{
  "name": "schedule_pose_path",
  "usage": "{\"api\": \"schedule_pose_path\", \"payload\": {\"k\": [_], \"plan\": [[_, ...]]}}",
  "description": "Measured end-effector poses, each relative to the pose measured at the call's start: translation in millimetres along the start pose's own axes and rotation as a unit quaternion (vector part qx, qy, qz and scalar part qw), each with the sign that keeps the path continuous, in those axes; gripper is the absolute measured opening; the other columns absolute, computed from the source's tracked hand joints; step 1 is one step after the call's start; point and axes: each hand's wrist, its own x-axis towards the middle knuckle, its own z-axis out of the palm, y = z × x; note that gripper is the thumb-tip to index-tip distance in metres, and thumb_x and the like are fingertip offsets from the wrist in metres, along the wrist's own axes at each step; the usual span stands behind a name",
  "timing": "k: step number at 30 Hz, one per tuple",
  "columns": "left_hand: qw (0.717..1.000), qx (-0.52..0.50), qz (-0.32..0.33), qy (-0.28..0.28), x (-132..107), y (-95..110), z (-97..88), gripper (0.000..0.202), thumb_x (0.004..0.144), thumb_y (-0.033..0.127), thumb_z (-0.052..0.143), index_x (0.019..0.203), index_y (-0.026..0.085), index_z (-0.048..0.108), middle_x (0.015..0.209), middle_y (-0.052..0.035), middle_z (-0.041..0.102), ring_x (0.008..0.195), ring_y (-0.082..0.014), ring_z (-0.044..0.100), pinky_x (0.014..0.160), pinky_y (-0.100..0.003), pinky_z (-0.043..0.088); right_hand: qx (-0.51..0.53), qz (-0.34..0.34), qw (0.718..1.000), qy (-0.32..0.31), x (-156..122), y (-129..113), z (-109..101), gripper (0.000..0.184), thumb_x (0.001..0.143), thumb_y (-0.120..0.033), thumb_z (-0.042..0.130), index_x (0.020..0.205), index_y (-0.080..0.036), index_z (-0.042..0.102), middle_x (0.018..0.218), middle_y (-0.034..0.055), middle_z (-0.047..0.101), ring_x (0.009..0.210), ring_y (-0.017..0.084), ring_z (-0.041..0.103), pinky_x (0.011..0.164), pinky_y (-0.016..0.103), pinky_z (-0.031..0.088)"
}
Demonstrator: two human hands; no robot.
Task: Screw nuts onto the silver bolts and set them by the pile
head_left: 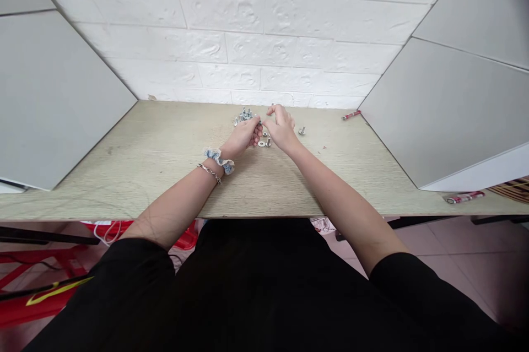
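Here, the small piece (260,122) between the hands (283,130) is indistinct.

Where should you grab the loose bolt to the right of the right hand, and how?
I'd pinch the shank of the loose bolt between thumb and finger, coming from above. The shank seems to point upward from a wide base on the table, and it stands clear of the right hand, though it's too small to judge its exact tilt.

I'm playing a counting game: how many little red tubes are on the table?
2. One red tube is at the back right of the table; another red tube is near the front right edge. More may be hidden.
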Motion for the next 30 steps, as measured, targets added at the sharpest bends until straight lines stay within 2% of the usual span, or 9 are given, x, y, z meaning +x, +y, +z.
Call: {"api": "schedule_pose_path", "payload": {"k": [4, 7, 10, 13, 16, 19, 24, 27, 30], "plan": [[1.000, 0.001, -0.001, 0.003, -0.8, 0.0, 0.4, 0.040, 0.098, 0.033, 0.042, 0.063, 0.015, 0.050, 0.053, 0.0030, 0.049, 0.038, -0.0036, 0.042, 0.038, -0.017, 0.033, -0.030, 0.004, 0.999, -0.028, 1.8, 3.8, 1.0, 0.042, 0.095, -0.050, 0.029, 0.074, -0.020, 0.051, 0.100, 0.0068, 0.062, 0.109, 0.027, 0.052, 0.109, 0.058, 0.018], [1.000, 0.001, -0.002, 0.001, -1.0, -0.2, 0.4, 0.041, 0.099, 0.032, 0.041, 0.062, 0.015, 0.049, 0.052, 0.0033, 0.048, 0.037, -0.0033, 0.041, 0.038, -0.017, 0.032, -0.025, -0.001, 0.997, -0.070, 2.7, 5.8, 2.4, 0.054, 0.097, -0.051, 0.019, 0.067, -0.019, 0.050, 0.086, 0.0062, 0.062, 0.098, 0.024, 0.056, 0.110, 0.061, 0.011], [1.000, -0.004, 0.008, 0.001, -0.1, -0.9, -0.4, 0.042, 0.099, 0.033, 0.042, 0.062, 0.015, 0.048, 0.053, 0.0030, 0.048, 0.038, -0.0036, 0.042, 0.039, -0.018, 0.033, -0.003, -0.013, 0.997, -0.071, 1.4, 5.0, 2.9, 0.042, 0.096, -0.044, 0.025, 0.073, -0.020, 0.050, 0.087, 0.0052, 0.062, 0.097, 0.023, 0.056, 0.111, 0.061, 0.010], [1.000, -0.005, 0.011, 0.010, 1.3, -1.5, -1.5, 0.041, 0.099, 0.032, 0.041, 0.062, 0.015, 0.048, 0.053, 0.0026, 0.048, 0.038, -0.0044, 0.042, 0.039, -0.019, 0.033, 0.038, -0.037, 0.998, -0.028, -0.9, 3.6, 3.0, 0.018, 0.088, -0.033, 0.040, 0.098, -0.023, 0.050, 0.100, 0.0037, 0.061, 0.103, 0.022, 0.055, 0.112, 0.060, 0.012], [1.000, -0.002, 0.008, 0.012, 1.8, -1.5, -1.6, 0.041, 0.099, 0.031, 0.040, 0.062, 0.016, 0.047, 0.053, 0.0028, 0.048, 0.038, -0.0044, 0.042, 0.039, -0.018, 0.033, 0.060, -0.035, 0.998, 0.006, -1.2, 4.1, 3.6, 0.029, 0.084, -0.032, 0.045, 0.112, -0.026, 0.045, 0.107, 0.0043, 0.060, 0.107, 0.022, 0.054, 0.111, 0.060, 0.014], [1.000, -0.003, 0.009, 0.009, 1.0, -1.1, -0.8, 0.040, 0.099, 0.032, 0.040, 0.062, 0.016, 0.047, 0.053, 0.0028, 0.048, 0.038, -0.0045, 0.042, 0.039, -0.018, 0.033, 0.027, -0.008, 1.000, -0.005, 0.1, 5.5, 3.9, 0.023, 0.090, -0.041, 0.039, 0.098, -0.024, 0.051, 0.102, 0.0051, 0.062, 0.106, 0.023, 0.055, 0.110, 0.060, 0.016], [1.000, 0.002, 0.005, 0.016, -0.1, -0.4, 0.1, 0.041, 0.099, 0.031, 0.039, 0.061, 0.016, 0.047, 0.053, 0.0031, 0.048, 0.037, -0.0042, 0.040, 0.038, -0.018, 0.032, -0.018, 0.015, 0.995, -0.099, 0.9, 5.2, 1.5, 0.055, 0.095, -0.054, 0.020, 0.068, -0.020, 0.053, 0.082, 0.0053, 0.065, 0.096, 0.024, 0.058, 0.110, 0.058, 0.015], [1.000, -0.003, 0.004, 0.015, 0.8, 0.2, -0.7, 0.040, 0.099, 0.029, 0.039, 0.062, 0.016, 0.047, 0.053, 0.0031, 0.048, 0.037, -0.0041, 0.041, 0.038, -0.018, 0.032, 0.003, 0.003, 0.994, -0.108, 0.4, 3.4, 0.7, 0.045, 0.094, -0.046, 0.023, 0.070, -0.020, 0.051, 0.080, 0.0036, 0.064, 0.093, 0.022, 0.059, 0.110, 0.057, 0.014], [1.000, -0.015, 0.003, 0.012, 2.0, 0.6, -1.8, 0.040, 0.098, 0.027, 0.038, 0.062, 0.015, 0.048, 0.052, 0.0029, 0.048, 0.038, -0.0043, 0.042, 0.038, -0.018, 0.033, 0.029, -0.007, 0.996, -0.080, 0.0, 2.2, 1.3, 0.012, 0.085, -0.030, 0.038, 0.085, -0.022, 0.048, 0.093, 0.0019, 0.063, 0.097, 0.020, 0.057, 0.111, 0.058, 0.015]]}}
